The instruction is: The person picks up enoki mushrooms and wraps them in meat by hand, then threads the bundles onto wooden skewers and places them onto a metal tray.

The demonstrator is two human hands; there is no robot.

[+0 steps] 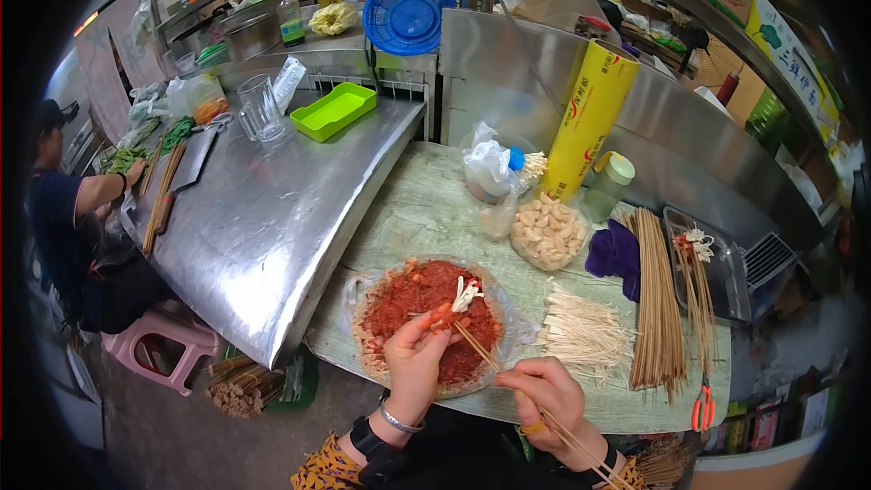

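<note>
My left hand (417, 358) is closed in a pinch over a round of red minced meat (404, 295). Between its fingertips is a small enoki mushroom bundle (466, 294), its white ends sticking out and red meat around its lower part. My right hand (549, 399) grips thin bamboo skewers (581, 446) that slant up to the left, their tips meeting the meat at my left fingertips. Right of the meat lies a pile of loose enoki mushrooms (588, 336). Beyond it is a row of bare bamboo skewers (660, 299).
Finished-looking skewers (694, 295) rest over a metal tray (712, 245), with orange-handled scissors (703, 408) below. A tub of pale balls (549, 231), a yellow roll (594, 118) and a purple cloth (615, 254) stand behind. At left, a co-worker (68, 209) sits by a steel table (272, 191).
</note>
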